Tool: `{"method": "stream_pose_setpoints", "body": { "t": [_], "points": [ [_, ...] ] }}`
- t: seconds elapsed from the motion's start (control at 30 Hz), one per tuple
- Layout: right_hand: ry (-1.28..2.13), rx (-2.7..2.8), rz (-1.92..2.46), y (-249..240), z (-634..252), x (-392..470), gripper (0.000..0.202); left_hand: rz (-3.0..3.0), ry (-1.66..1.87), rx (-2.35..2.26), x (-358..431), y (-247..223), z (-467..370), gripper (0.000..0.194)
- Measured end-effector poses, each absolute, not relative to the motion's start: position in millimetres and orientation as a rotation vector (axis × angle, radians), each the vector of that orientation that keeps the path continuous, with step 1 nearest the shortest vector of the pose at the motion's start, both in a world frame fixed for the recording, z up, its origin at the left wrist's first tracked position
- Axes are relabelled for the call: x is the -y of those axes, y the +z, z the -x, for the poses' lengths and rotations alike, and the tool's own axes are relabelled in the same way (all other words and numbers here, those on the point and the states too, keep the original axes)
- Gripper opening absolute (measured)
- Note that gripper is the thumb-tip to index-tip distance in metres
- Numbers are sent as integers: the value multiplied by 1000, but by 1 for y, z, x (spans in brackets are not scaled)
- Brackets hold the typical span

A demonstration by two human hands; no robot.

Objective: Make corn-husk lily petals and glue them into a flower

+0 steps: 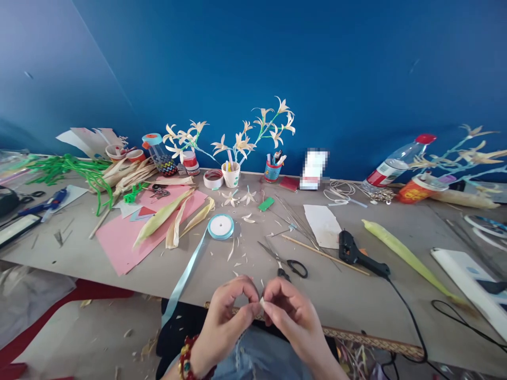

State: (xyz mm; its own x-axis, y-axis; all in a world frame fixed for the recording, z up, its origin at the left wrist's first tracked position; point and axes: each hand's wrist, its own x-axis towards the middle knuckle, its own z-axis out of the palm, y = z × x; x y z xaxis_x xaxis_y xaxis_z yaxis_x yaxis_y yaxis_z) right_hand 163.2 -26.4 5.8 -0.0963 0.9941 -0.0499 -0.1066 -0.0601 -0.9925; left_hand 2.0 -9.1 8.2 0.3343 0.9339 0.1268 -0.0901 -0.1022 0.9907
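Note:
My left hand (233, 311) and my right hand (291, 311) meet at the table's front edge, fingertips pinched together. Between them is a small pale piece (262, 301), mostly hidden by the fingers; it looks like a bit of husk. Both hands seem closed on it. Black-handled scissors (282, 264) lie with blades apart just beyond my right hand. A roll of light blue ribbon (221, 226) rests farther back, its loose end (186, 277) hanging over the edge left of my left hand.
Pale husk flowers stand in a white cup (231, 175) near the blue wall. Pink paper (119, 237) with husks lies left. A black glue gun (358, 256), its cord, a wooden stick (325, 255), a green husk (404, 258) and a tilted bottle (390, 168) are right.

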Motion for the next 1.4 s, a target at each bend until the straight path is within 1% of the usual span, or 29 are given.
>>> {"method": "stream_pose_setpoints", "body": {
  "t": [0.17,0.33,0.5,0.67,0.9,1.1,1.27,1.4],
  "points": [
    [1550,952,1143,10,-161,31,21,-1224,1017,-778,12,9,-4,17],
    [1613,922,1054,7,-162,30,22,-1176,984,-803,15,9,-2,14],
    [1676,859,998,5,-162,31,26,-1062,946,-743,16,9,-6,21],
    [1722,785,946,3,-162,36,30,-889,957,-659,19,7,-7,20],
    [1668,794,945,6,-163,36,33,-1102,994,-780,24,10,-6,17],
    [1716,748,927,7,-162,31,34,-1029,959,-702,19,9,-7,19],
    [1683,703,935,1,-165,28,35,-1122,954,-717,11,2,-6,14],
    [1697,761,939,-1,-166,27,38,-1102,895,-644,6,1,-6,14]
  ]
}}
